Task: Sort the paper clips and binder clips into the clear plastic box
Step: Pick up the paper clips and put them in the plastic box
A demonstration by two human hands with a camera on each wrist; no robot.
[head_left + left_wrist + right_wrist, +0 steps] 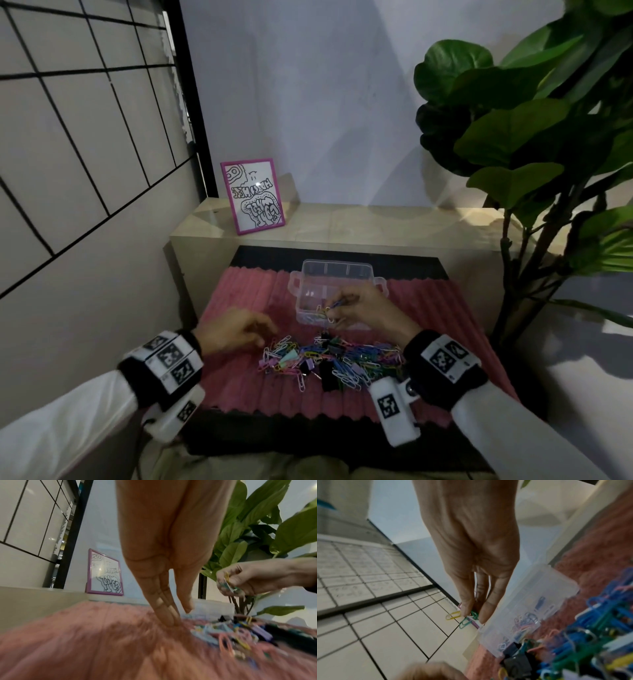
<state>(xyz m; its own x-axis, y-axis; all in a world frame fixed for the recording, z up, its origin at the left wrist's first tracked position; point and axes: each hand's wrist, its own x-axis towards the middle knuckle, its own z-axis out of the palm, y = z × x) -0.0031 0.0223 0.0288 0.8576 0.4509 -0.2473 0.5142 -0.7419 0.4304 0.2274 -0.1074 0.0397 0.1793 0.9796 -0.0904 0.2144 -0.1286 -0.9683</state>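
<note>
Few paper clips lie in the clear plastic box (337, 294) so far | right hand (368, 310) above the box pinches several clips | left hand (236, 330), fingers straight, touches pink mat (239, 298) beside the box | mixed pile (329, 359) before the box mostly unsorted

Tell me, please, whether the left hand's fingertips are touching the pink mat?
Touching. The left wrist view shows the left hand's straight fingertips pressed onto the pink mat, with no gap beneath them.

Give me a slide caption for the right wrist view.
Right hand pinches yellow and green paper clips beside the clear box.
</note>
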